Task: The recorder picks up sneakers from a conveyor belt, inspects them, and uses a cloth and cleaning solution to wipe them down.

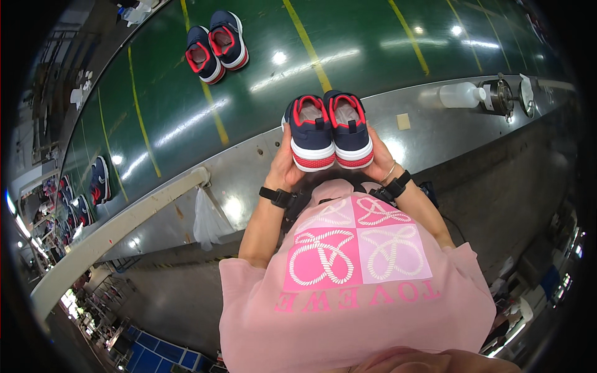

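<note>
Side by side in front of me is a pair of navy sneakers with red linings and white-and-red soles, heels toward me. My left hand point(285, 163) grips the left sneaker point(311, 138) along its outer side. On the other side, my right hand point(380, 160) holds the right sneaker point(352, 138) in the same way. The two shoes touch each other, held over the metal edge of the bench. Their undersides and several of my fingers are hidden behind them.
A green conveyor belt point(261, 105) with yellow stripes carries another sneaker pair point(217, 46) at the far left and more shoes point(99, 180) farther left. On the metal ledge point(429, 124) are a white bottle point(460, 95), a dark metal container point(499, 98) and a pale block point(403, 121). A beige rail point(124, 233) runs left.
</note>
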A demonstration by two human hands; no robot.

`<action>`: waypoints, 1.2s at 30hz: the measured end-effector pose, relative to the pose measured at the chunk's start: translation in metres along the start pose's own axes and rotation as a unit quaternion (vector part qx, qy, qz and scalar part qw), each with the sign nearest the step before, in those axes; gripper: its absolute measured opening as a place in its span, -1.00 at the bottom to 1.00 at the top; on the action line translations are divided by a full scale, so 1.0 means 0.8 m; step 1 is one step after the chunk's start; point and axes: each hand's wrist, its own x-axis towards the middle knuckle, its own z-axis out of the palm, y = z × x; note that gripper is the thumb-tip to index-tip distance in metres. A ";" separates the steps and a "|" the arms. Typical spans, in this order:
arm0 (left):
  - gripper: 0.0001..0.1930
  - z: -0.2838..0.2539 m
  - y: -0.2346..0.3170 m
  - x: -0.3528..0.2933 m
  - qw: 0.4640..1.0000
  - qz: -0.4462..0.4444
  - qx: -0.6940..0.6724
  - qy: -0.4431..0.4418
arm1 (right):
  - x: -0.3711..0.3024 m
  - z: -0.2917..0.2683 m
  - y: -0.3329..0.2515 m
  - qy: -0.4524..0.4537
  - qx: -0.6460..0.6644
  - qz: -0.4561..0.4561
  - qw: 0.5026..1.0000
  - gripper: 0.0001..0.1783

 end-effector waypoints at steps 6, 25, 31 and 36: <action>-0.39 -0.007 0.000 0.002 1.000 0.000 -0.002 0.012 | 0.003 0.000 0.002 -0.006 0.024 -0.002 1.000 -0.46; -0.60 -0.042 -0.001 -0.068 0.352 0.450 0.820 -0.029 | -0.034 -0.093 -0.018 0.268 -0.613 -0.342 0.660 -0.79; -0.63 -0.001 -0.015 -0.080 0.197 0.256 0.930 -0.176 | -0.110 -0.117 -0.139 0.459 -0.490 -0.535 0.513 -0.80; -0.73 -0.016 -0.023 -0.065 0.134 0.234 0.947 -0.176 | -0.219 -0.141 -0.301 0.561 -0.513 -0.599 0.251 -0.82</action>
